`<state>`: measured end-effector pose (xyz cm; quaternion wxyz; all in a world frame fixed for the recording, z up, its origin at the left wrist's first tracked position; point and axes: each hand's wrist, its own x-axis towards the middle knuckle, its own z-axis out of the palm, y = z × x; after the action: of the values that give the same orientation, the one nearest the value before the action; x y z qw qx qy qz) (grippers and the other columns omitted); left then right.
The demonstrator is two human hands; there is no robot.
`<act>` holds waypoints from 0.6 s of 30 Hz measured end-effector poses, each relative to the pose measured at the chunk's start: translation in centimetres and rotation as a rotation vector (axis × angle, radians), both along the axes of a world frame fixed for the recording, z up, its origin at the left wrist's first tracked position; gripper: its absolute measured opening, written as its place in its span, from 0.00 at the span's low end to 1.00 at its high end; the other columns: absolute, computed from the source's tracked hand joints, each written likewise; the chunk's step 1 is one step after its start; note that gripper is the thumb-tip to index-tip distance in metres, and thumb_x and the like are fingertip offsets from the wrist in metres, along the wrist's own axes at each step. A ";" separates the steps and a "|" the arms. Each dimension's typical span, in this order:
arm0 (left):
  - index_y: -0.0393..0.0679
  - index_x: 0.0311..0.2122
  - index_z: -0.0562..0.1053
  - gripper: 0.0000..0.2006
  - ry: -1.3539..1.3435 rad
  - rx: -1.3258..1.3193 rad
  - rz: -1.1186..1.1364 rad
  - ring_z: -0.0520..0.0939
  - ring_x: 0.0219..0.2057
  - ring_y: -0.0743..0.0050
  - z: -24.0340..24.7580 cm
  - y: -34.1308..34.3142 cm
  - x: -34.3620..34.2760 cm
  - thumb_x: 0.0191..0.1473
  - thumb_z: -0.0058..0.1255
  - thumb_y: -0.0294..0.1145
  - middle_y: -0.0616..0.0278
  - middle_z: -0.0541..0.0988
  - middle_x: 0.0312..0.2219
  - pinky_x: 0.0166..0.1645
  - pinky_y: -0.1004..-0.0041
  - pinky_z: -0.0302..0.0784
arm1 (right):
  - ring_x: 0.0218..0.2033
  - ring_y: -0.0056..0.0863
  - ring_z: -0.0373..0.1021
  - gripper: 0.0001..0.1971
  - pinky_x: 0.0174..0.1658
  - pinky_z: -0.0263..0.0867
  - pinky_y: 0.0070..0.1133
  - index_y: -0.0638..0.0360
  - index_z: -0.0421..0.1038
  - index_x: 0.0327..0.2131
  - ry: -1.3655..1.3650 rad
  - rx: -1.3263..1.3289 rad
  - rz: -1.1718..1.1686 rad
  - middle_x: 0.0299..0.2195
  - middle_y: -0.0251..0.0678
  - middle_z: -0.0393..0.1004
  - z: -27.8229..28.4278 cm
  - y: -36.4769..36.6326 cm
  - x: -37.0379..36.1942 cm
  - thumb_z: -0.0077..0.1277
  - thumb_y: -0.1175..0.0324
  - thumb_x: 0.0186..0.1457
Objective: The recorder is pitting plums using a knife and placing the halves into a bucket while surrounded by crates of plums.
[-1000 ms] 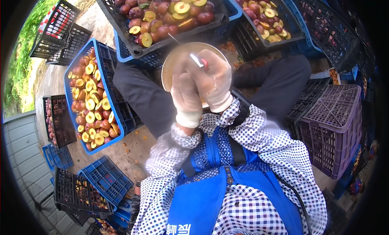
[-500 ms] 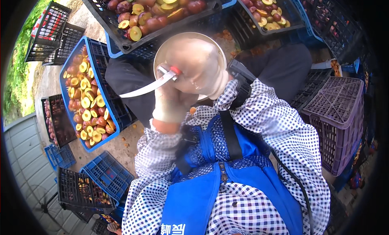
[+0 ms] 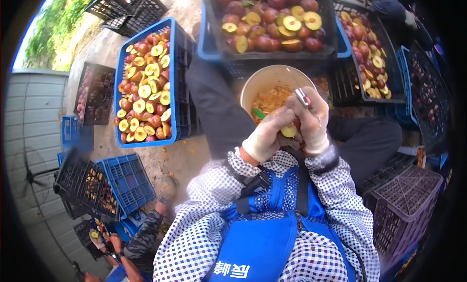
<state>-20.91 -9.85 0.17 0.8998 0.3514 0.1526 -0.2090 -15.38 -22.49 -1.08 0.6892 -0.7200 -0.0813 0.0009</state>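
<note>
Both my hands are gloved in pale, stained gloves and meet over a round, light-coloured bucket (image 3: 247, 95). My left hand (image 3: 268, 133) is closed, its fingers against a cut plum (image 3: 289, 131) with yellow flesh. My right hand (image 3: 314, 119) is closed on a knife (image 3: 302, 96); its metal part and a bit of red show above the fingers, while most of the handle is hidden. A small green strip (image 3: 259, 114) sticks out beside my left hand; I cannot make out what it belongs to. Wet brownish-orange scraps (image 3: 274, 97) lie in the bucket.
A blue crate (image 3: 176, 82) of halved plums stands to the left. Ahead is a dark crate (image 3: 331, 51) of plums, with another black crate (image 3: 349, 87) right of it. Purple crates (image 3: 408, 194) stand at the right. Another person's arms (image 3: 121, 255) show at lower left.
The view has swung, shifting the crates in the picture. My hands have drawn together toward me, uncovering the bucket's contents. The knife's curved blade no longer sticks out to the left.
</note>
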 end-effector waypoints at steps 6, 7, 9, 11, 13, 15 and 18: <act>0.39 0.49 0.72 0.23 -0.170 0.343 0.357 0.78 0.31 0.79 2.1 10.0 -1.3 0.56 0.53 0.47 0.64 0.77 0.33 0.37 0.75 0.75 | 0.21 0.05 0.58 0.13 0.23 0.48 0.09 0.59 0.76 0.32 0.179 0.248 -0.093 0.23 0.21 0.69 1.8 2.0 0.5 0.56 0.57 0.60; 0.39 0.47 0.73 0.22 -0.121 0.572 0.494 0.78 0.30 0.80 2.4 12.7 -2.0 0.54 0.56 0.46 0.64 0.77 0.31 0.36 0.75 0.76 | 0.19 0.05 0.56 0.13 0.23 0.46 0.07 0.59 0.76 0.32 0.202 0.200 -0.066 0.22 0.22 0.69 1.7 1.4 0.9 0.55 0.58 0.61; 0.38 0.44 0.75 0.21 -0.027 1.050 0.698 0.79 0.29 0.79 0.8 19.1 -3.0 0.51 0.61 0.44 0.64 0.77 0.29 0.35 0.74 0.76 | 0.17 0.06 0.55 0.13 0.21 0.46 0.09 0.59 0.75 0.31 0.216 0.123 -0.109 0.21 0.23 0.69 0.6 -0.2 1.4 0.55 0.58 0.60; 0.37 0.42 0.77 0.22 0.127 1.469 0.845 0.79 0.30 0.75 0.0 24.4 -4.9 0.47 0.65 0.43 0.62 0.78 0.29 0.35 0.73 0.75 | 0.16 0.06 0.56 0.13 0.20 0.46 0.10 0.60 0.75 0.31 0.266 0.078 -0.131 0.21 0.23 0.69 -0.6 -1.6 1.2 0.55 0.58 0.60; 0.37 0.43 0.78 0.24 0.336 1.787 0.880 0.81 0.34 0.67 -0.6 29.7 -7.2 0.45 0.66 0.44 0.58 0.79 0.31 0.39 0.69 0.75 | 0.15 0.07 0.57 0.13 0.17 0.47 0.10 0.60 0.74 0.33 0.317 0.045 -0.147 0.21 0.24 0.70 -1.2 -2.7 0.5 0.56 0.59 0.60; 0.40 0.45 0.78 0.26 0.463 2.138 0.697 0.82 0.36 0.54 -3.9 35.7 -9.1 0.45 0.65 0.48 0.50 0.80 0.34 0.44 0.62 0.76 | 0.15 0.07 0.58 0.13 0.17 0.48 0.09 0.60 0.74 0.33 0.357 0.035 -0.235 0.21 0.24 0.70 -1.5 -3.0 0.0 0.56 0.59 0.60; 0.42 0.56 0.72 0.32 0.525 2.244 0.135 0.80 0.47 0.42 -7.1 39.7 -8.2 0.53 0.55 0.54 0.41 0.79 0.46 0.53 0.57 0.73 | 0.15 0.07 0.58 0.12 0.16 0.48 0.09 0.60 0.73 0.32 0.374 0.041 -0.305 0.21 0.25 0.71 -2.2 -3.3 -0.2 0.55 0.60 0.59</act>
<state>-29.11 29.82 -6.93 0.0312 0.8904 0.4535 0.0260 -15.63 -25.84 -3.30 0.6990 -0.6970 0.1574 0.0287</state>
